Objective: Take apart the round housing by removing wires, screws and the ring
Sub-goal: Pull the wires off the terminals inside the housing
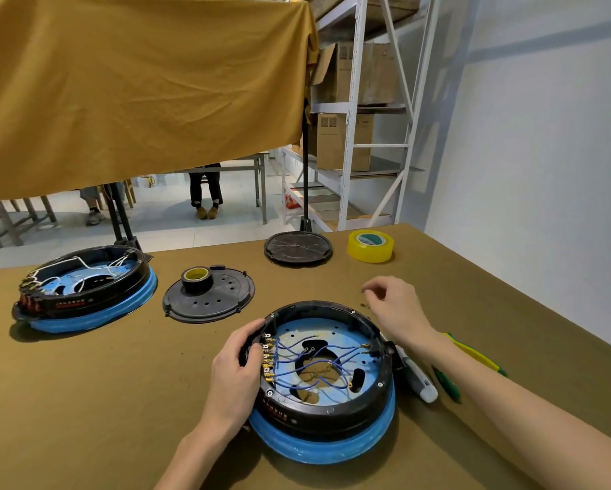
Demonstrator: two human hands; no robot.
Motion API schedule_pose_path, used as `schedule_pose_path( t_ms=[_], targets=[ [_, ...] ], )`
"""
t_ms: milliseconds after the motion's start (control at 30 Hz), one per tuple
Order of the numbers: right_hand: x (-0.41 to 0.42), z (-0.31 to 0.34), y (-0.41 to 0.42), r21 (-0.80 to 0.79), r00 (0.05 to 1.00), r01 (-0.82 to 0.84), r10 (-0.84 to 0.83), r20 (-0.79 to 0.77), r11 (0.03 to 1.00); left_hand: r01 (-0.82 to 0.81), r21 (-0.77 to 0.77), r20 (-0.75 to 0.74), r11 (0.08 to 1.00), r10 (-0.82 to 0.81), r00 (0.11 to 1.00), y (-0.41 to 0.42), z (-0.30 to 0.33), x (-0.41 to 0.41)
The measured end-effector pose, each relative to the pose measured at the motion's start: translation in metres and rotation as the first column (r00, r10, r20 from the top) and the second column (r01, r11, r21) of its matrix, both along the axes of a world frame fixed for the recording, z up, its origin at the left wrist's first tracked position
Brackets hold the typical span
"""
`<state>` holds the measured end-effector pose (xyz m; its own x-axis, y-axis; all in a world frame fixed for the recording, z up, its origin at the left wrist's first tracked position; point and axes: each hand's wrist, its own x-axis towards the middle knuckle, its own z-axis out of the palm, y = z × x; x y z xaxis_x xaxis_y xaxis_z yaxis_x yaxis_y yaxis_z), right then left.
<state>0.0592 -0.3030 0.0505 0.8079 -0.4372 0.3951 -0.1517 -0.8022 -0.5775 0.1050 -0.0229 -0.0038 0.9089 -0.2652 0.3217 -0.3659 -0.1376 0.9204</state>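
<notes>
A round housing (327, 415) with a black ring on a blue base lies open-side up near the table's front. Blue wires (318, 362) run inside from a row of terminals on its left wall. My left hand (236, 366) grips the housing's left rim, thumb over the edge by the terminals. My right hand (396, 309) hovers just beyond the housing's far right rim with its fingers curled and pinched together. Small brass bits (364, 305) lie on the table beside those fingertips. Whether the fingers hold anything is hidden.
A second open housing (84, 295) with white wires sits far left. A black lid (208, 295) carrying a black tape roll (196, 277), another black lid (298, 248) and a yellow tape roll (370, 245) lie behind. Screwdrivers (449, 376) lie under my right forearm.
</notes>
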Motion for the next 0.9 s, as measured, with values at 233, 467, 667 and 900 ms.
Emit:
schedule_pose_path(
  t_ms=[233,467,667,900],
  targets=[
    [-0.015,-0.004,0.103,-0.099,0.825,-0.547,0.515,-0.232,0.831,0.02,0.011,0.024,1.0,-0.02,1.0,0.004,-0.006,-0.002],
    [0.003,-0.006,0.114,-0.148,0.833,-0.536,0.492,-0.252,0.831,0.061,0.017,0.016,0.998,-0.062,0.998,0.01,-0.01,-0.003],
    [0.019,-0.005,0.109,0.023,0.832,-0.51,0.5,-0.24,0.86,0.087,-0.025,-0.03,0.996,-0.087,0.996,0.011,-0.012,-0.001],
    [0.038,-0.012,0.115,0.049,0.808,-0.537,0.53,-0.257,0.842,0.097,-0.044,-0.053,0.994,-0.099,0.994,0.014,-0.014,-0.002]
  ],
)
